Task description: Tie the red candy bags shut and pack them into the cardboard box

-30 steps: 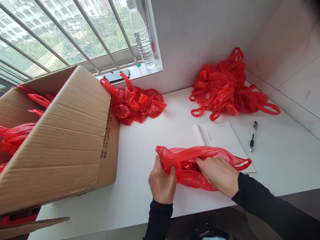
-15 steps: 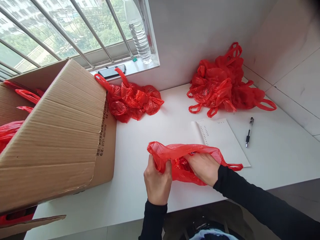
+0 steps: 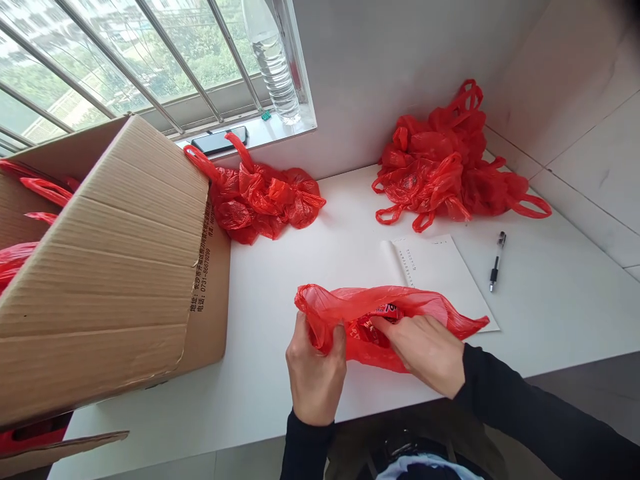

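A red plastic bag (image 3: 360, 297) lies with its mouth open above the near part of the table. My left hand (image 3: 315, 373) is closed on the bag's left edge, thumb toward me. My right hand (image 3: 425, 347) reaches into the mouth, its thumb against a shiny red packet (image 3: 387, 311) with white print. The fingers of that hand are partly hidden by the packet and the film. More red printed wrapping (image 3: 364, 330) shows inside the bag, to the left of my right thumb.
A large cardboard box (image 3: 115, 267) holding red bags stands at the left. Red bags lie in a bunch (image 3: 267, 200) beside it and in a bigger heap (image 3: 445, 167) at the back right. A notebook (image 3: 440, 267), a pen (image 3: 497, 263), a phone (image 3: 220, 140) and a water bottle (image 3: 277, 73) are around.
My right hand has drawn back a little to the right, and more of the printed red packet shows at the bag's mouth. My left hand keeps its hold on the edge.
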A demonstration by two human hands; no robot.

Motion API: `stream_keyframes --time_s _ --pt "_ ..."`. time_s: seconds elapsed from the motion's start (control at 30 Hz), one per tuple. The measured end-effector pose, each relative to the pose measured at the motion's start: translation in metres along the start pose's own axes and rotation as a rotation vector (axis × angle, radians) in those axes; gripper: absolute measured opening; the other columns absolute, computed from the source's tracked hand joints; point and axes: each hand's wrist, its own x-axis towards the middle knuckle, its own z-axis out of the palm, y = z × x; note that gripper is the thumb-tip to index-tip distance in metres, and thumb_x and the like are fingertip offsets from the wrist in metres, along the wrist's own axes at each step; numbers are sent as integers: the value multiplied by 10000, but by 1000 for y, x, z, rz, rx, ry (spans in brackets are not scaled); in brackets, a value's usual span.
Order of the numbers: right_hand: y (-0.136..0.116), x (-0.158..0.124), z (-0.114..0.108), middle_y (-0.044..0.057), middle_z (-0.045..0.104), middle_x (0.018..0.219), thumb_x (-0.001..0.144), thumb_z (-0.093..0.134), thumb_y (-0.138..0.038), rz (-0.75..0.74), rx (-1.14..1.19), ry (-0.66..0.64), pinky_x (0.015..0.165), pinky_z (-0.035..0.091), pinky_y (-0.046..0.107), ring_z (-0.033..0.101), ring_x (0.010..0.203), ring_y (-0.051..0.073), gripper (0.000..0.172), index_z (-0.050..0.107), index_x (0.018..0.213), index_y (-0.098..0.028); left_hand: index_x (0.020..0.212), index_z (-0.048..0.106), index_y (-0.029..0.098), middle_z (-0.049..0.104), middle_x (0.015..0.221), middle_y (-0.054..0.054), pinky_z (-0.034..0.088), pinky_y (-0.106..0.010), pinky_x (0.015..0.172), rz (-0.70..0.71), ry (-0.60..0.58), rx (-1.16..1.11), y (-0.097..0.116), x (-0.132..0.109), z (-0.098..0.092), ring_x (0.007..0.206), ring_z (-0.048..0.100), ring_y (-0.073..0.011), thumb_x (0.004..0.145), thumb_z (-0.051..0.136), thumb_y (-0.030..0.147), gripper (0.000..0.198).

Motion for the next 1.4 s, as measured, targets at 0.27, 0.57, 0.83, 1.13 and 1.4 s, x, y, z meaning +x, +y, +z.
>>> stream_keyframes --time_s 0.27,0.57,0.83,1.13,1.4 --pt "-15 -3 -1 91 724 777 742 541 49 -74 3 -54 569 350 301 706 713 280 584 577 1266 -208 1071 626 225 686 836 -3 534 -287 635 -64 39 -36 10 -4 -3 703 646 -180 862 659 458 315" --pt "-22 -4 11 78 723 763 704 536 50 -103 -48 -103 566 396 313 714 708 290 759 487 1414 -213 1044 639 224 720 894 -17 552 -290 678 -78 56 -68 4 -5 -4 785 690 -199 875 654 422 260" --pt "-8 -16 2 69 705 738 746 523 53 -3 -48 -83 557 348 309 707 692 292 699 512 1403 -186 989 642 218 702 838 -7 537 -294 655 -90 61 -103 13 -6 -3 746 670 -190 878 653 411 224" --pt "5 -18 -3 115 707 779 877 465 -21 80 -34 -77 556 345 325 702 723 320 492 557 1348 -129 980 642 225 713 847 -11 537 -291 657 -76 52 -113 7 -7 -3 755 669 -189 892 642 414 208" --pt "7 -6 0 107 721 796 862 477 -25 95 -33 -8 542 311 314 711 731 299 554 486 1403 -140 986 652 222 707 845 -8 533 -286 659 -68 66 -143 14 -7 -5 744 660 -179 881 659 430 233"
